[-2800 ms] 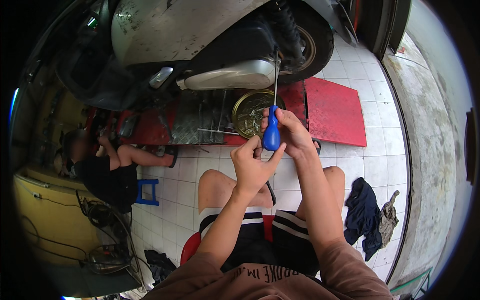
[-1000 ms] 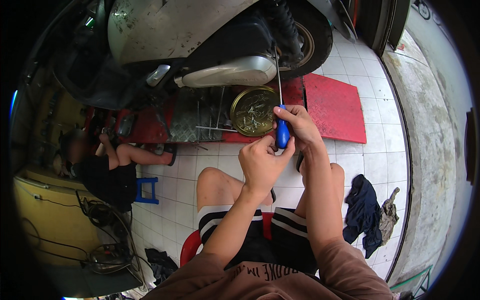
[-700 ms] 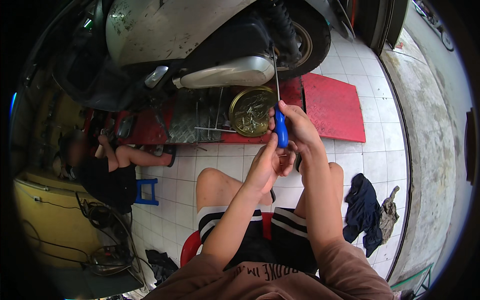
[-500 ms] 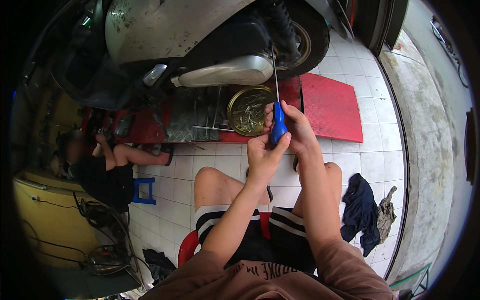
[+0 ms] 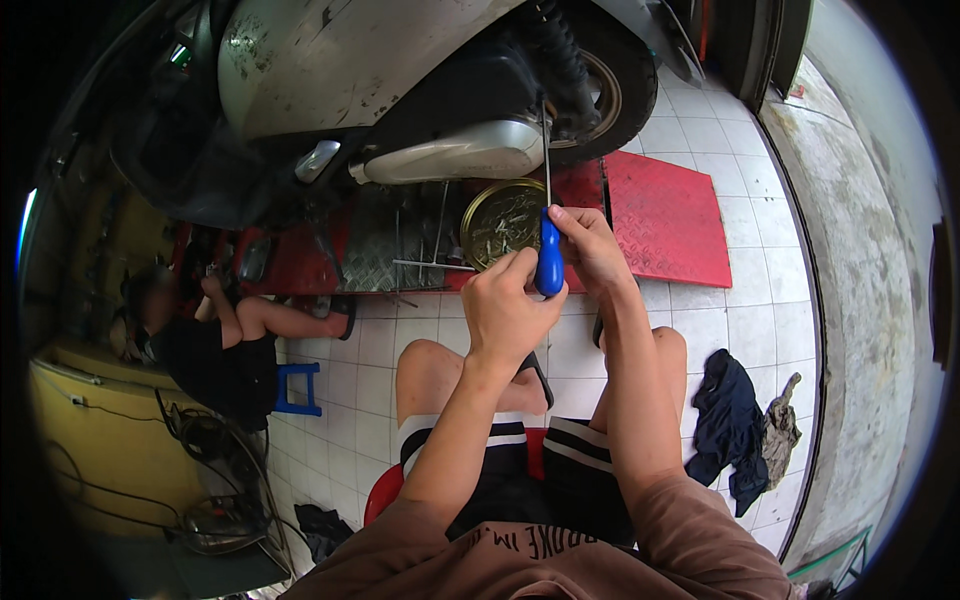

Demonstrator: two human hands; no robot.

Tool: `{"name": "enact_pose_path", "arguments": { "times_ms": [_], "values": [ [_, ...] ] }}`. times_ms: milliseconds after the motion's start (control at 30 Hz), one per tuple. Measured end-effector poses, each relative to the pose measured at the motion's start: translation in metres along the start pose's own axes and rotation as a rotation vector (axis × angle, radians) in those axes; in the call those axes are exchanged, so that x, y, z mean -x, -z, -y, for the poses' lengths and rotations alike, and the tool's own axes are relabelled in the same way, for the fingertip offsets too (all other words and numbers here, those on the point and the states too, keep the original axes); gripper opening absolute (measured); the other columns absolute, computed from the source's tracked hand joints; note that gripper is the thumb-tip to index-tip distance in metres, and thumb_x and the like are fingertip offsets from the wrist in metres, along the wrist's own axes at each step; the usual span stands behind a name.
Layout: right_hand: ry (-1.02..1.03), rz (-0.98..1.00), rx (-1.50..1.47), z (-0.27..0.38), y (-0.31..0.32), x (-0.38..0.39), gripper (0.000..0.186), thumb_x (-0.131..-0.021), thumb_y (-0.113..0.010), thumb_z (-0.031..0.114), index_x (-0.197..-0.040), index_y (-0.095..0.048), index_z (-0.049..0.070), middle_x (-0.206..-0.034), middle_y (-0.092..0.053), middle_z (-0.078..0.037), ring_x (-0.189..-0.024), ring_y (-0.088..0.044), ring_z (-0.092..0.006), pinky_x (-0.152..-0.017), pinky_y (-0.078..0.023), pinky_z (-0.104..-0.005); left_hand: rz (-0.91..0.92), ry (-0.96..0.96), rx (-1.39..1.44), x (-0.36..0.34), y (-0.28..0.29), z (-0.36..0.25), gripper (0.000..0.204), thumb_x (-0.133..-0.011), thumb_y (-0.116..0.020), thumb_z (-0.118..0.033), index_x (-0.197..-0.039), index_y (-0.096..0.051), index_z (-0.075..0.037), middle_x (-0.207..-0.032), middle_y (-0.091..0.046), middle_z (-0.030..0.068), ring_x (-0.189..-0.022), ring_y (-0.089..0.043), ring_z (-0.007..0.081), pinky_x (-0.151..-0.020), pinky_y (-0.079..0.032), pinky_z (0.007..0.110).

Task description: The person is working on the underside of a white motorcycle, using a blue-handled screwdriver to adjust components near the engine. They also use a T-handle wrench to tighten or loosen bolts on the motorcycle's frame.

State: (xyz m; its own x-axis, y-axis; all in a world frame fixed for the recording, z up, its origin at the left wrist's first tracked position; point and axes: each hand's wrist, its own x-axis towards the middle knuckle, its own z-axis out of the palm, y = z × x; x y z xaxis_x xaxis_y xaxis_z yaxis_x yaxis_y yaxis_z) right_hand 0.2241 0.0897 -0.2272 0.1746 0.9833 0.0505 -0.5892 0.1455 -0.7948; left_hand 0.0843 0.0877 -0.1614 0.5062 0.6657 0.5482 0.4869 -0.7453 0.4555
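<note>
A long screwdriver (image 5: pixel 549 265) with a blue handle points away from me, its thin shaft reaching the dark cover beside the rear wheel of a scooter (image 5: pixel 450 152). Where its tip meets the cover is too small to make out. My right hand (image 5: pixel 594 252) grips the upper handle, thumb near the shaft. At the handle's butt end, my left hand (image 5: pixel 510 312) is closed around it, with its fingertips partly hidden. Just left of the shaft lies a round gold-rimmed tray (image 5: pixel 472 215) of small metal parts, and a T-shaped metal wrench (image 5: pixel 437 230) is beside it.
The scooter stands over a red metal platform (image 5: pixel 665 220) with a ramp at right. A person (image 5: pixel 215 340) sits at left, near a blue stool (image 5: pixel 300 390). Dark cloth (image 5: pixel 727 420) lies on the white tiles at right. Hoses and a machine (image 5: pixel 215 520) are at lower left.
My left hand has shifted slightly left and its hold on the handle's end looks different. The right hand's fingers have moved closer around the upper handle. The view has shifted a little.
</note>
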Motion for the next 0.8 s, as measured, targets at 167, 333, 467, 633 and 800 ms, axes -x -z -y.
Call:
{"name": "enact_pose_path", "arguments": {
  "times_ms": [167,333,467,633,800],
  "values": [
    [0.020,-0.048,0.222,0.003,0.002,-0.001,0.042,-0.087,-0.067,0.039,-0.063,-0.057,0.005,-0.055,-0.048,0.005,-0.051,-0.041,-0.0032,-0.045,-0.029,-0.0232,0.014,-0.013,-0.021,0.002,-0.004,0.003,0.025,-0.065,-0.074,-0.011,-0.063,-0.050,-0.003,-0.056,-0.051,0.0078,-0.046,-0.052,0.0235,-0.046,-0.040,0.034],
    [0.062,-0.150,0.510,0.011,-0.002,0.000,0.045,-0.088,-0.065,0.034,-0.060,-0.058,-0.001,-0.052,-0.047,0.004,-0.052,-0.038,-0.0033,-0.045,-0.029,-0.0249,0.027,0.028,0.030,0.003,-0.007,0.002,0.035,-0.067,-0.080,-0.019,-0.062,-0.049,-0.002,-0.054,-0.049,0.0073,-0.044,-0.049,0.0205,-0.044,-0.038,0.033],
    [0.115,-0.150,0.547,0.000,0.009,-0.006,0.045,-0.088,-0.064,0.034,-0.062,-0.059,-0.003,-0.053,-0.047,0.003,-0.052,-0.038,-0.0041,-0.045,-0.030,-0.0257,0.125,0.176,0.248,0.011,-0.019,0.006,0.039,-0.075,-0.081,-0.026,-0.065,-0.052,-0.003,-0.053,-0.048,0.0041,-0.044,-0.047,0.0143,-0.042,-0.035,0.032],
    [0.132,-0.156,0.375,-0.001,0.001,-0.007,0.042,-0.091,-0.060,0.030,-0.061,-0.058,0.001,-0.052,-0.048,0.003,-0.049,-0.041,-0.0042,-0.044,-0.032,-0.0251,0.429,0.713,1.302,0.028,-0.027,0.021,0.052,-0.094,-0.046,-0.054,-0.090,-0.054,-0.003,-0.055,-0.044,-0.0022,-0.043,-0.038,0.0094,-0.044,-0.030,0.026],
    [0.044,-0.152,0.231,0.009,-0.005,0.000,0.038,-0.093,-0.058,0.026,-0.060,-0.055,0.006,-0.053,-0.046,0.005,-0.047,-0.040,-0.0032,-0.044,-0.030,-0.0229,0.498,0.856,1.495,0.037,-0.024,0.000,0.066,-0.097,-0.024,-0.061,-0.098,-0.052,-0.003,-0.056,-0.041,-0.0010,-0.043,-0.033,0.0093,-0.046,-0.027,0.024]
  ]
}}
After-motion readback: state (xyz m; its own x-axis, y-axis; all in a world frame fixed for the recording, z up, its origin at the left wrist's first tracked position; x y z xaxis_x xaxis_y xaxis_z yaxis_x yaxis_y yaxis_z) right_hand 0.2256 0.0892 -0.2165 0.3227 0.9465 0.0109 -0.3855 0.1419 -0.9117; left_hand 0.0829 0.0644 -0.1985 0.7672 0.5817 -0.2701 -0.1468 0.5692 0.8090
